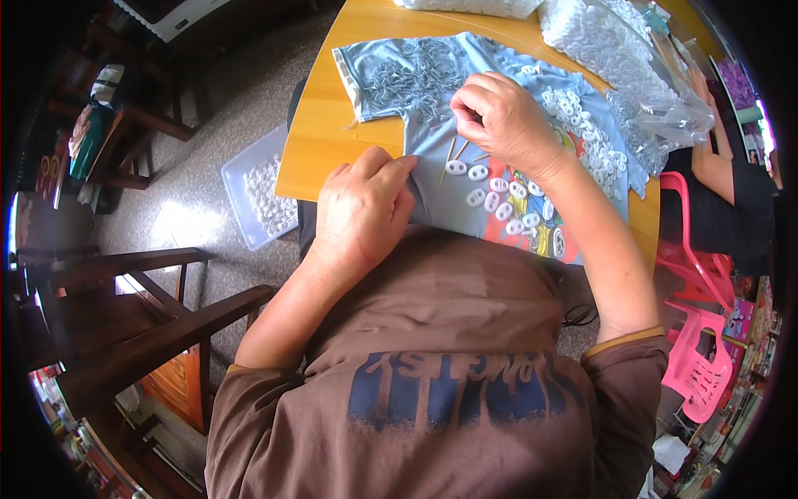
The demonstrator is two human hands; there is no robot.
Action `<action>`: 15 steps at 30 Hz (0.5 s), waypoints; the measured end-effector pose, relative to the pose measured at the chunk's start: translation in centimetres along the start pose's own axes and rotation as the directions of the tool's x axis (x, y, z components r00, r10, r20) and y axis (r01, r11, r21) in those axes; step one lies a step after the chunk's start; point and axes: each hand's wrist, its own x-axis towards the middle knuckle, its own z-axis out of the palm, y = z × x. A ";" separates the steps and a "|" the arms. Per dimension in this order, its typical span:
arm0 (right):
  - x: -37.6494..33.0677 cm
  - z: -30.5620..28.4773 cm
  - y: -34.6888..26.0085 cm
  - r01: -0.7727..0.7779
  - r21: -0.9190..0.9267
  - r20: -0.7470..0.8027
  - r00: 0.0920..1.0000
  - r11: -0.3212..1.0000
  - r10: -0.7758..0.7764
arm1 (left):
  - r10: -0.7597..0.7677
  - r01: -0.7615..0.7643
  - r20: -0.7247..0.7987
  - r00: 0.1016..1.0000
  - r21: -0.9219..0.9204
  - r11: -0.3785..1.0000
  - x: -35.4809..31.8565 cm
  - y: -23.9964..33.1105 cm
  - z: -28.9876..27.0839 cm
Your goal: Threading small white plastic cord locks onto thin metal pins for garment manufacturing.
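Observation:
A light blue printed cloth (428, 166), looking like a T-shirt, covers part of the wooden table. My left hand (366, 204) rests at its near left edge, fingers curled in; whatever they grip is hidden. Over the middle of the cloth my right hand (511, 125) is closed in a pinch, and what is in it cannot be made out. Below it lie several thin metal pins (450, 158), by white oval two-holed plastic pieces (478, 173). Loose small metal wire pieces (416, 79) are heaped beyond my hands. More white pieces (582, 133) are piled to the right.
Clear plastic bags (615, 71) of white pieces stand at the table's far right. On the floor to the left sits a translucent tray (241, 195) of white pieces. Dark wooden chairs (179, 316) are at left, a pink plastic chair (698, 358) at right. Another person's arm (716, 166) shows at right.

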 end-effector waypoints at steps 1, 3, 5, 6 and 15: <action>0.0 -0.1 -0.2 -0.034 0.022 0.012 0.999 0.999 0.033 | 0.000 0.000 0.001 1.000 0.000 1.000 0.0 0.0 0.0; 0.1 -0.4 -0.5 -0.068 0.043 0.025 0.997 0.997 0.067 | 0.007 -0.007 -0.011 1.000 -0.003 1.000 0.0 0.0 0.1; 0.2 -0.7 -0.6 -0.046 0.084 0.077 0.996 0.995 0.040 | 0.007 -0.007 -0.010 1.000 -0.003 1.000 0.1 0.0 0.1; 0.3 -0.7 -0.7 -0.046 0.084 0.076 0.996 0.995 0.040 | 0.006 -0.006 -0.010 1.000 -0.003 1.000 0.0 0.1 0.1; 1.0 -0.5 -0.3 -0.128 0.096 0.197 0.975 0.987 0.107 | 0.017 -0.017 -0.025 1.000 0.019 1.000 -0.1 -0.1 0.2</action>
